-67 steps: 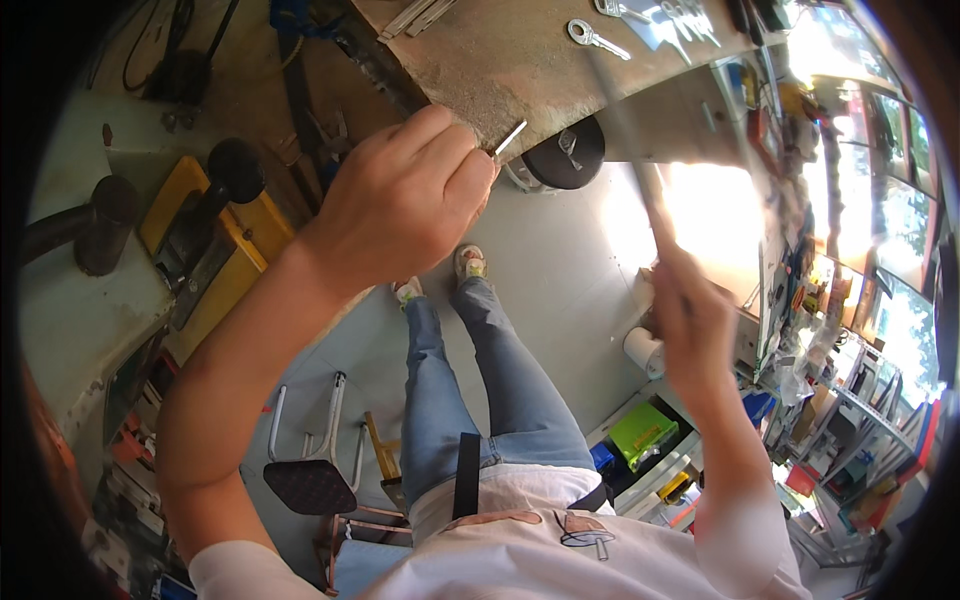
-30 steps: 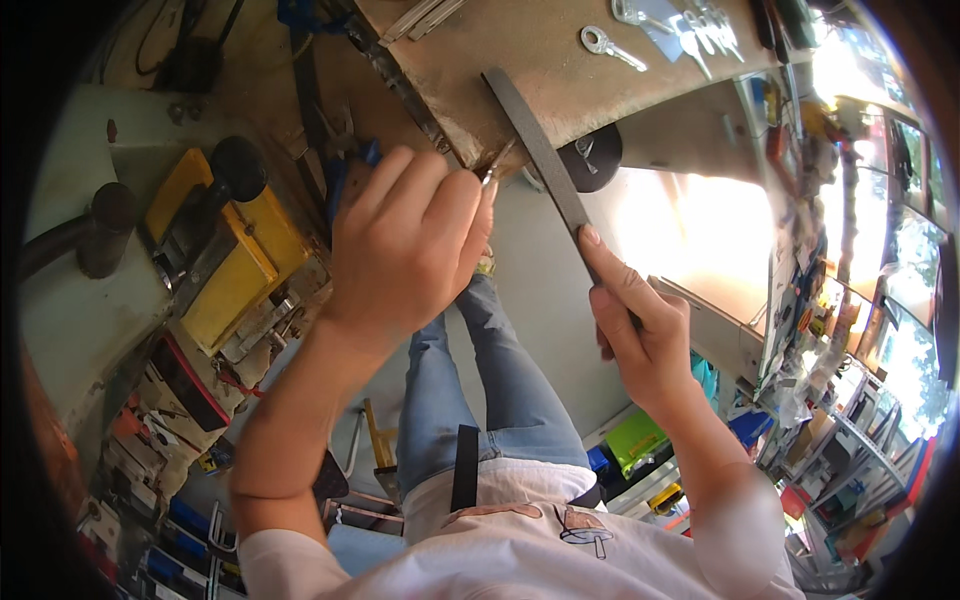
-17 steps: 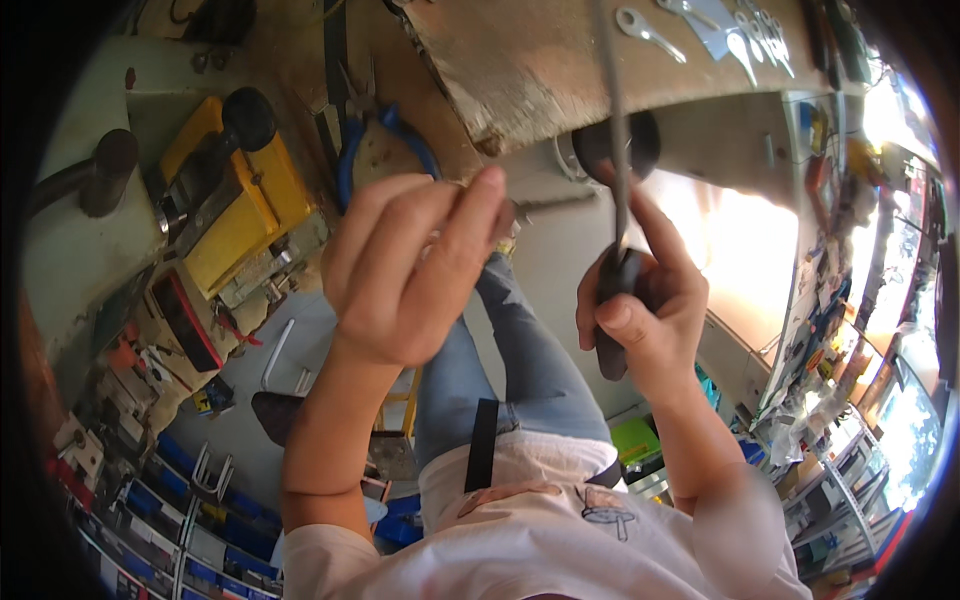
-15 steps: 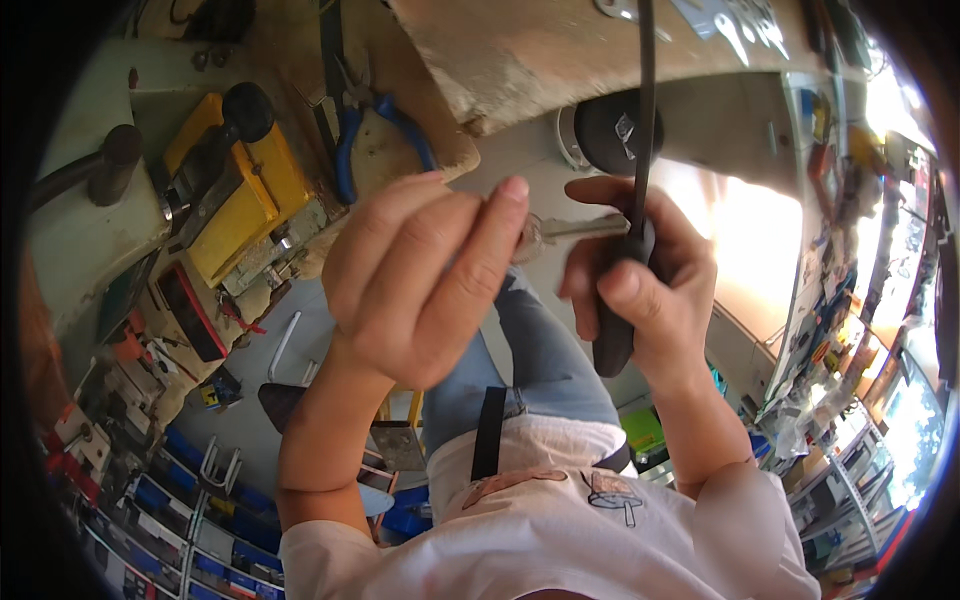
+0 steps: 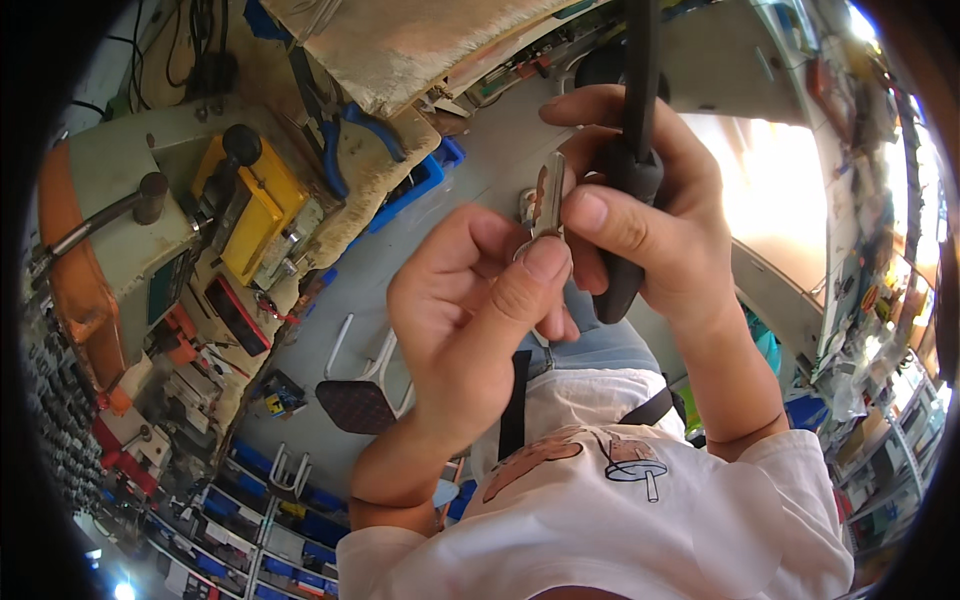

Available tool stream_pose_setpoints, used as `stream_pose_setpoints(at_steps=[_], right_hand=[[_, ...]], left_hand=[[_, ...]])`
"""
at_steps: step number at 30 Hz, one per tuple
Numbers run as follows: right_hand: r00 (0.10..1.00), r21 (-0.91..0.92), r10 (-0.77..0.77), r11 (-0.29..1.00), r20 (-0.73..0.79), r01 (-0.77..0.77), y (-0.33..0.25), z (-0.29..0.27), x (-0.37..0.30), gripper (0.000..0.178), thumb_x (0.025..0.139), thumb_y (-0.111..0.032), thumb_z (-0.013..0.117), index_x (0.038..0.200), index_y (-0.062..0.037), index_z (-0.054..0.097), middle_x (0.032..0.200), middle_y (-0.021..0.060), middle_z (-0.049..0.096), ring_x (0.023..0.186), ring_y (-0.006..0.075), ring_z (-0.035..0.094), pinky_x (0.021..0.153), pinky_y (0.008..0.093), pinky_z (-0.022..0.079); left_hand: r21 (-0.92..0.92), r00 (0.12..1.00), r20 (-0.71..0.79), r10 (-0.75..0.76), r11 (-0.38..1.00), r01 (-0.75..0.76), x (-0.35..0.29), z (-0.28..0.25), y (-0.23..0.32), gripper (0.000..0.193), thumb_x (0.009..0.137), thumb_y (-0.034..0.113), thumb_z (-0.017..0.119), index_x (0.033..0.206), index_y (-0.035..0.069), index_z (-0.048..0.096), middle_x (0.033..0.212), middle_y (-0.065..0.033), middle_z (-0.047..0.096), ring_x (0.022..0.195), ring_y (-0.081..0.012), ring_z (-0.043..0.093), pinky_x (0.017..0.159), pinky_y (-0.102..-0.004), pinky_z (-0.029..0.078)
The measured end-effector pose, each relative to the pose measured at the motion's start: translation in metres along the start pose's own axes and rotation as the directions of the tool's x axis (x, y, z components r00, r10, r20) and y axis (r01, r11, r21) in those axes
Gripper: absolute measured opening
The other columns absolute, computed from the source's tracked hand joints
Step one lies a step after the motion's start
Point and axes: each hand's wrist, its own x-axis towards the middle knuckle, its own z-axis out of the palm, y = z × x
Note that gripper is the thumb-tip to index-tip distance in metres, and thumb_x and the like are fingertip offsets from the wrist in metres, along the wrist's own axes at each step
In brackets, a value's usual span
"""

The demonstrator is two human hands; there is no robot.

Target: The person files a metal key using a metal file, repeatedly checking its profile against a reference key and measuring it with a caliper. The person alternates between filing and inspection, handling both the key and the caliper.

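A notched metal key stands with its blade pointing up, its head pinched between the thumb and fingers of my left hand. Close beside it, my right hand is wrapped round the black handle of a long dark file. The file's flat blade runs up past the top edge of the view. My right thumb tip lies right by the key blade; whether they touch I cannot tell. The head of the key is mostly covered by my left thumb.
On the left, a key-cutting machine with a yellow part stands on the bench. Blue-handled pliers lie near the worn board ahead. A stool stands below, near racks of blue bins.
My left hand has turned over, thumb now uppermost, and the key has swung from pointing right to pointing up. The right hand still grips the file. The whole view has shifted.
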Motion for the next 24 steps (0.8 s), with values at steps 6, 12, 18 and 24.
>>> stream_pose_setpoints(at_steps=[6,12,18,24], right_hand=[[1.000,0.164,0.019,0.986,-0.011,-0.017,0.013,-0.007,-0.015,0.047,0.081,-0.007,0.066,0.121,0.0055,0.045,0.072,0.0135,0.058,0.041,0.0107,0.045,0.037,0.0217,0.035],[1.000,0.182,0.005,0.983,0.021,-0.009,0.017,-0.007,-0.024,0.046,0.082,-0.007,0.064,0.122,0.0050,0.045,0.071,0.0146,0.058,0.040,0.0104,0.044,0.037,0.0215,0.034],[0.999,0.194,0.050,0.980,0.020,-0.053,0.019,0.001,-0.033,0.047,0.082,-0.006,0.064,0.123,0.0055,0.044,0.073,0.0149,0.059,0.040,0.0097,0.044,0.036,0.0205,0.035],[0.997,0.204,0.073,0.976,0.039,-0.080,0.023,0.003,-0.036,0.048,0.080,-0.006,0.063,0.123,0.0067,0.044,0.077,0.0150,0.060,0.040,0.0093,0.045,0.036,0.0204,0.035]], left_hand=[[0.117,0.998,-0.015,0.063,0.991,-0.061,-0.008,0.009,-0.012,0.016,0.088,0.007,0.060,0.078,0.001,0.049,0.071,-0.0103,0.063,0.055,-0.0040,0.049,0.050,-0.0171,0.039],[0.119,0.997,-0.003,0.071,0.990,-0.070,-0.018,0.006,-0.014,0.017,0.088,0.005,0.061,0.077,0.001,0.049,0.069,-0.0092,0.062,0.055,-0.0032,0.048,0.050,-0.0164,0.039],[0.079,0.994,-0.021,0.110,0.991,-0.108,-0.030,0.007,-0.011,0.017,0.088,0.002,0.060,0.077,0.000,0.048,0.070,-0.0107,0.062,0.058,-0.0054,0.052,0.051,-0.0179,0.042],[0.047,0.991,-0.034,0.131,0.991,-0.129,-0.037,0.005,-0.013,0.016,0.088,0.000,0.059,0.077,-0.001,0.046,0.072,-0.0141,0.063,0.063,-0.0092,0.057,0.053,-0.0198,0.045]])
